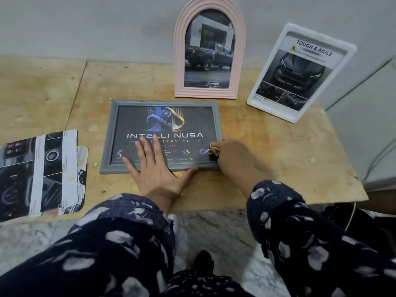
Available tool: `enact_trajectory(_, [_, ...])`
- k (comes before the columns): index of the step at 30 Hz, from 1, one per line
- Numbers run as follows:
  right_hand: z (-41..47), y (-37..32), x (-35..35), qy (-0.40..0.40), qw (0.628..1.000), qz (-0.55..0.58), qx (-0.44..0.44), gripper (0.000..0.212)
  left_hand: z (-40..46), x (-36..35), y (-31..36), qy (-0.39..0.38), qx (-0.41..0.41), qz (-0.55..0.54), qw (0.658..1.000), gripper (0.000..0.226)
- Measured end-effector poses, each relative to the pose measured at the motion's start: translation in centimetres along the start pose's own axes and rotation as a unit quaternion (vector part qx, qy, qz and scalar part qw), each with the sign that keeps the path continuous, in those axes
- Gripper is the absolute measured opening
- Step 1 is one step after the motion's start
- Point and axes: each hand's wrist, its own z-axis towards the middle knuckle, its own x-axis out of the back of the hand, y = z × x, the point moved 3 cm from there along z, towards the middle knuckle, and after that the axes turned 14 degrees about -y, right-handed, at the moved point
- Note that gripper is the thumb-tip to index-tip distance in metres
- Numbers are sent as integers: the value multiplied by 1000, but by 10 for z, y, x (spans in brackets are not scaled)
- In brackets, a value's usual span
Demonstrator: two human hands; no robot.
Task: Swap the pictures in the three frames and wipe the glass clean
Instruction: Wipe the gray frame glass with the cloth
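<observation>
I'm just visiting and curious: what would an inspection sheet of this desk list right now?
Surface: bare plywood top, stained and pitted.
Job's things: grey frame lies flat, showing a logo picture; pink frame stands against the wall, holding a truck photo; white frame leans beside it, holding a car leaflet.
Clutter: loose prints stacked at the left edge.
Grippers: left hand presses flat on the grey frame's glass; right hand pinches a cloth on the glass's right corner.
Cables: a cord hangs off the right side.
Surroundings: grey wall behind, marbled floor below.
</observation>
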Motion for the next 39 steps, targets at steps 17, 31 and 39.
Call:
enact_trajectory(17, [23, -31, 40, -157, 976, 150, -24, 32, -2, 2, 2, -15, -20, -4, 1000, 124])
enact_trajectory(31, [70, -36, 2, 92, 991, 76, 67, 20, 3, 1, 0, -18, -19, 10, 1000, 124])
enact_trajectory(39, [19, -38, -15, -7, 995, 74, 72, 46, 4, 0, 0, -16, -25, 7, 1000, 123])
